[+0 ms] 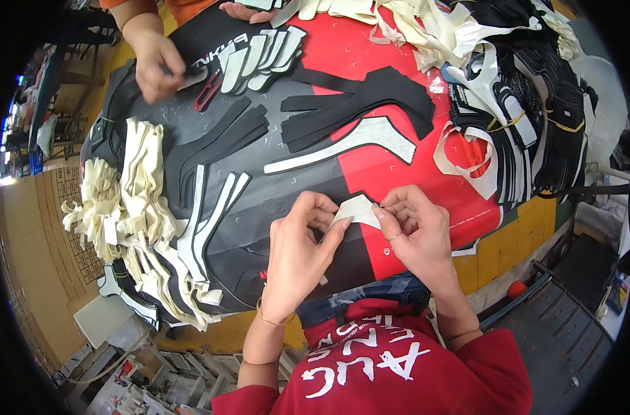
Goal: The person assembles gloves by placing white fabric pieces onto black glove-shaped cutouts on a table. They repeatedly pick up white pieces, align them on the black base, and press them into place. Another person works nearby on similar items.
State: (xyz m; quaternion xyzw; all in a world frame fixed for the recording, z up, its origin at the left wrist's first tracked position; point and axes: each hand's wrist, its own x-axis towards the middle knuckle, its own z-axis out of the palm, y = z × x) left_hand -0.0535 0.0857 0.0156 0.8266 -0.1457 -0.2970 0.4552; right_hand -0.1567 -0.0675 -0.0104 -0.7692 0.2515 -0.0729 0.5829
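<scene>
Between my two hands, just above the near edge of the table, is a small white fabric-like piece [358, 209] with a black edge. My left hand [297, 245] pinches its left side between thumb and fingers. With thumb and forefinger, my right hand [422, 238] grips the right side; a ring is on one finger. The rest of the piece is hidden by my fingers. Beyond my hands lies a long white curved piece with a black border [370, 142]. Past it is a stack of black curved pieces [391, 100].
Cream fabric strips [145, 162] are heaped at the left, beside narrow white strips [201, 228]. Banded black-and-white bundles [522, 138] stand at the right. Across the table, a co-worker's hand [159, 69] is near red-handled snips [208, 90] and a row of white pieces [263, 59].
</scene>
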